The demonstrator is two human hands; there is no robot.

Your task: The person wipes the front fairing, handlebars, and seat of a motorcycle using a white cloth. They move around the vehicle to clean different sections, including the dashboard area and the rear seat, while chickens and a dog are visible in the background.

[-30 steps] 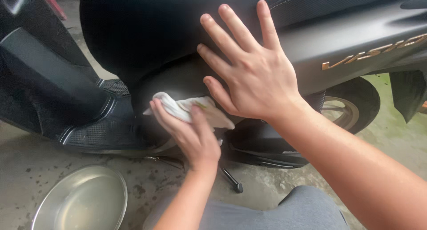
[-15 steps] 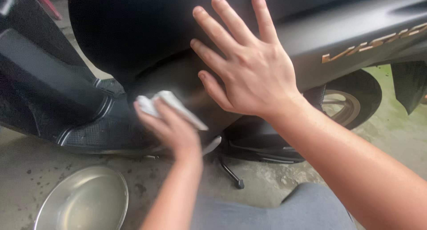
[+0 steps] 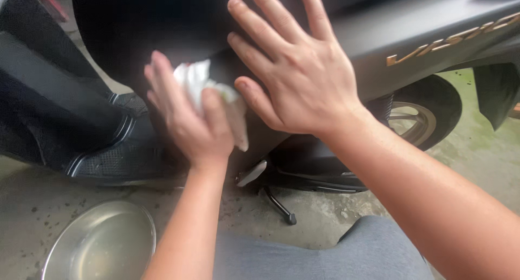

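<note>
A dark matt scooter (image 3: 422, 25) fills the upper part of the head view, side panel facing me. My left hand (image 3: 187, 117) presses a crumpled white cloth (image 3: 201, 80) against the black panel below the seat. Flat on the grey side panel just to the right lies my right hand (image 3: 295, 68), fingers spread, holding nothing. The cloth pokes out between the two hands.
A shallow metal bowl (image 3: 100, 245) with water stands on the concrete ground at lower left. The scooter's footboard (image 3: 108, 155) is on the left, its side stand (image 3: 279, 204) below centre, the rear wheel (image 3: 417, 117) on the right. My grey-clad knee (image 3: 336, 255) is at the bottom.
My left hand has carried the cloth up and to the left along the black panel. My right hand has stayed flat on the grey panel.
</note>
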